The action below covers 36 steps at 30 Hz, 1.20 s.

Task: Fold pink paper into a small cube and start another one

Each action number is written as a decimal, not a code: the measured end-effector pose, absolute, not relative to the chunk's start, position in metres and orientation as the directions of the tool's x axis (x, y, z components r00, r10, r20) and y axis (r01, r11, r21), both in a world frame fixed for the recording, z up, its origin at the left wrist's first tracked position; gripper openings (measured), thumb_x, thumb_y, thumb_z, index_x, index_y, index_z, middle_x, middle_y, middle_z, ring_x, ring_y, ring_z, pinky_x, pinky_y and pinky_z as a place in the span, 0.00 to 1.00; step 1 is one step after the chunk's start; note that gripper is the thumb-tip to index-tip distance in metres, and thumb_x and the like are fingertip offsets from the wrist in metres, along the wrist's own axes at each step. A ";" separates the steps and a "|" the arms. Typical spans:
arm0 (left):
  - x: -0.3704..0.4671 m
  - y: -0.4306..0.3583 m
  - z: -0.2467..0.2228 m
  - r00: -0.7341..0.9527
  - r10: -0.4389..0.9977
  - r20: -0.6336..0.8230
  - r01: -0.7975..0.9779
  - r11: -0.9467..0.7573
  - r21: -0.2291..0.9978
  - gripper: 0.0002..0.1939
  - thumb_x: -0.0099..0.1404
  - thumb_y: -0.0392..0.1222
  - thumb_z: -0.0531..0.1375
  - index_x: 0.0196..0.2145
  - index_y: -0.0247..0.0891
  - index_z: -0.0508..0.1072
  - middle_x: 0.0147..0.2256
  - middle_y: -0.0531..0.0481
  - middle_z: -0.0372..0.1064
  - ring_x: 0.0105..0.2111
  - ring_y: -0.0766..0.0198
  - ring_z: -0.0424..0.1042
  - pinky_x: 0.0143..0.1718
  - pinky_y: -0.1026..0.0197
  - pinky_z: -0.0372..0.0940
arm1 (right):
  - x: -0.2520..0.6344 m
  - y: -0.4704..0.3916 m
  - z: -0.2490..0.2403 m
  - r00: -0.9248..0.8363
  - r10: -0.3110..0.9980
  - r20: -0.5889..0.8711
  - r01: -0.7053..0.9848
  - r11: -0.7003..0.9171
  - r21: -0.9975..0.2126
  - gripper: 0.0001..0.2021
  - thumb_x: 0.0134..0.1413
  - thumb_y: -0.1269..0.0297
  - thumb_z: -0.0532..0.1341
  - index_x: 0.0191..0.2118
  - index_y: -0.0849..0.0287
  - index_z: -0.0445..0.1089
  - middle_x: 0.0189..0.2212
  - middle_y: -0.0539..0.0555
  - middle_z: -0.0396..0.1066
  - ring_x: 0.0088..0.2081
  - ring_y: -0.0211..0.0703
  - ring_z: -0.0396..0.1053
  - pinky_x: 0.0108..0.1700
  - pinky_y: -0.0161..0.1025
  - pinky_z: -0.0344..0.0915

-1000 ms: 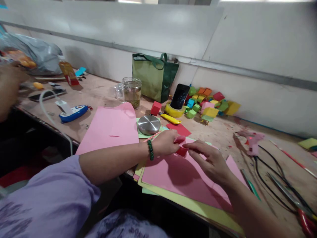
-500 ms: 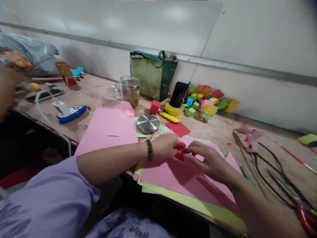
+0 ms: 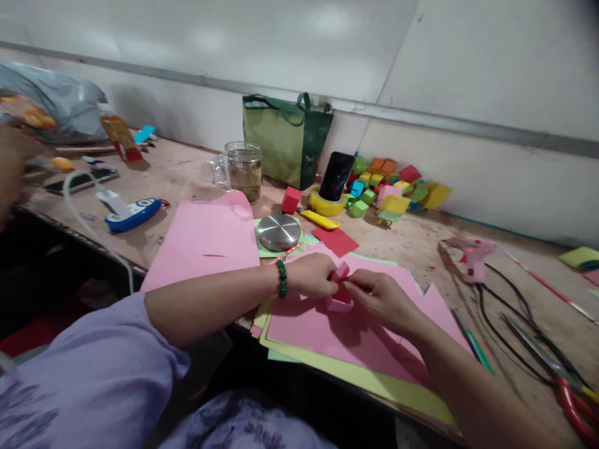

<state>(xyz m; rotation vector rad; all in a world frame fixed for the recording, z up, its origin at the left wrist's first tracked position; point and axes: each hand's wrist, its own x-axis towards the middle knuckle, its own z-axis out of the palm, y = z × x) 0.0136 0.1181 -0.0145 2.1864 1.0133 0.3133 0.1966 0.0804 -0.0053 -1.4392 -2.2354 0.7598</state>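
Between my hands is a small pink-red paper box (image 3: 340, 303), partly folded, with its inside facing up and a flap standing at the back. My left hand (image 3: 312, 275), a green bead bracelet at its wrist, is closed on the box's left side; the fingertips are partly hidden. From the right, the thumb and fingers of my right hand (image 3: 381, 298) pinch its edge. Beneath lies a stack of coloured paper topped by pink sheets (image 3: 309, 333). Just behind are a red paper square (image 3: 336, 241) and a round steel weight (image 3: 279, 231).
A yellow cutter knife (image 3: 320, 219), a phone (image 3: 337, 176) on a yellow tape roll and a pile of paper cubes (image 3: 369, 199) stand behind. At right lie a pink glue gun (image 3: 475, 259) and scissors (image 3: 538, 349). A glass mug (image 3: 244, 173) stands left of centre. Another person's hand (image 3: 14, 156) is far left.
The paper between my hands has turned and opened, so its box shape now shows. My right hand has moved slightly left and closed its fingertips on the edge.
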 end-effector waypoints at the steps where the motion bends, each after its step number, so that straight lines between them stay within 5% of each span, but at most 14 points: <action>1: 0.013 0.118 -0.015 0.659 0.749 -0.063 0.566 -0.440 0.697 0.06 0.52 0.38 0.55 0.20 0.36 0.67 0.18 0.54 0.62 0.19 0.68 0.60 0.21 0.66 0.51 | 0.198 0.081 -0.002 -0.421 0.907 -0.004 0.683 0.314 -0.659 0.18 0.60 0.55 0.52 0.25 0.59 0.70 0.22 0.51 0.69 0.25 0.39 0.64 0.28 0.35 0.59; 6: 0.012 0.115 -0.008 0.545 0.835 0.073 0.592 -0.445 0.671 0.07 0.53 0.37 0.55 0.20 0.35 0.66 0.17 0.55 0.59 0.18 0.69 0.57 0.20 0.65 0.49 | 0.213 0.082 0.018 -0.429 0.903 0.027 0.593 0.304 -0.746 0.13 0.56 0.54 0.59 0.34 0.59 0.73 0.31 0.53 0.74 0.33 0.42 0.69 0.36 0.37 0.64; 10: 0.012 0.114 -0.004 0.525 0.840 0.133 0.558 -0.458 0.692 0.07 0.54 0.36 0.54 0.24 0.34 0.72 0.22 0.53 0.65 0.24 0.68 0.63 0.25 0.66 0.54 | 0.215 0.082 0.017 -0.396 0.918 0.022 0.624 0.287 -0.727 0.12 0.49 0.54 0.65 0.30 0.59 0.72 0.25 0.51 0.71 0.26 0.38 0.65 0.29 0.35 0.61; 20: 0.010 0.118 -0.010 0.586 0.764 0.269 0.402 -0.563 0.722 0.09 0.60 0.39 0.58 0.28 0.37 0.78 0.24 0.53 0.69 0.28 0.68 0.67 0.31 0.67 0.58 | 0.208 0.079 0.005 -0.356 0.917 0.181 0.697 0.390 -0.602 0.13 0.57 0.56 0.59 0.28 0.57 0.74 0.23 0.50 0.73 0.25 0.36 0.67 0.29 0.34 0.61; 29: 0.009 0.114 -0.004 0.533 0.702 0.472 0.260 -0.667 0.698 0.09 0.61 0.32 0.57 0.28 0.35 0.77 0.26 0.52 0.69 0.29 0.68 0.67 0.34 0.67 0.60 | 0.216 0.084 0.016 -0.360 0.933 0.025 0.484 0.210 -0.850 0.14 0.53 0.53 0.61 0.36 0.60 0.75 0.27 0.52 0.74 0.30 0.40 0.72 0.33 0.36 0.68; 36: 0.010 0.112 -0.003 0.573 0.698 0.429 0.242 -0.645 0.725 0.09 0.62 0.32 0.57 0.27 0.35 0.75 0.23 0.54 0.68 0.27 0.70 0.67 0.31 0.68 0.59 | 0.213 0.082 0.018 -0.358 0.921 0.154 0.536 0.338 -0.774 0.14 0.58 0.55 0.57 0.29 0.59 0.71 0.26 0.51 0.71 0.30 0.38 0.67 0.35 0.35 0.63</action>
